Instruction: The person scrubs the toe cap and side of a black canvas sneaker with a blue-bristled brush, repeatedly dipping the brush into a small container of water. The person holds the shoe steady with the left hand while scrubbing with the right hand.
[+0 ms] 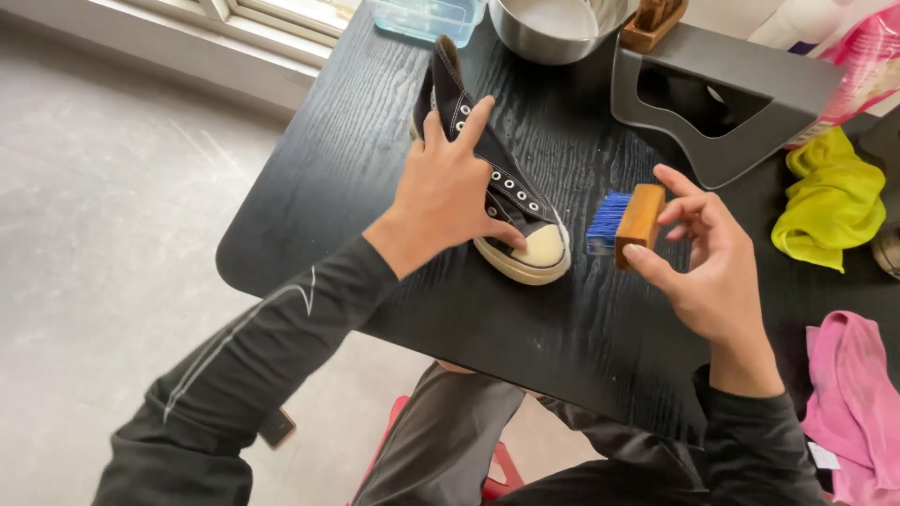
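A black high-top sneaker [511, 192] with a cream toe cap and sole lies on the black wooden table [356, 169]. My left hand [448, 183] rests on top of the sneaker, fingers spread over its side and thumb near the toe cap. My right hand [708, 262] holds a wooden brush [639, 223] with blue bristles, bristles pointing left toward the toe. A small gap separates the bristles from the shoe.
A metal bowl [553, 26] and a clear blue container [427, 17] stand at the table's far edge. A dark grey angular stand [731, 89] sits at the right. A yellow cloth [830, 197] and a pink cloth [853, 394] lie at the right edge.
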